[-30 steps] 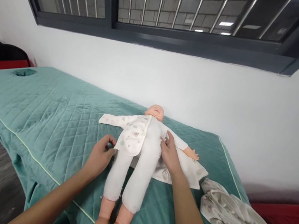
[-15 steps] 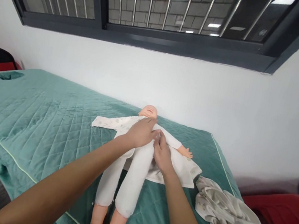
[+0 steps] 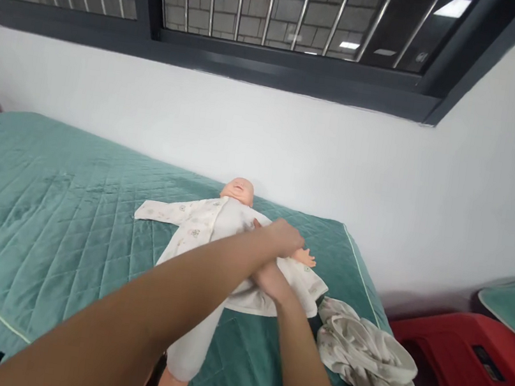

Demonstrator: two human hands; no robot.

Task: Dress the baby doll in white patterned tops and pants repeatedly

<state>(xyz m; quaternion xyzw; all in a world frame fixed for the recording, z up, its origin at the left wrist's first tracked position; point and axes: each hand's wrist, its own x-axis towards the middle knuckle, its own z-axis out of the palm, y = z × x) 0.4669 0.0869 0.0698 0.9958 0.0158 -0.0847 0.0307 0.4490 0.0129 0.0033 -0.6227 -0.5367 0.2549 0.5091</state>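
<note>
Doll (image 3: 234, 220): face-up on the green bed (image 3: 90, 213), near the wall (image 3: 200, 120).
Shirt (image 3: 191, 233): one panel over the torso, the other spread alongside.
Left hand (image 3: 287, 237): crossed over the right, at the doll's arm; from here, grip cannot be told.
Right hand (image 3: 270, 277): partly hidden; finger closure unreadable.
Crumpled cloth (image 3: 373, 358): just beside the shirt.

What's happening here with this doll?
A person is handling a baby doll lying face up on a green quilted cover. The left arm crosses over the right, with the left hand and partly hidden right hand at the doll's arm on the picture's right; their grip is unclear. A printed white top covers the doll's other arm. Crumpled cloth lies at right.
</note>
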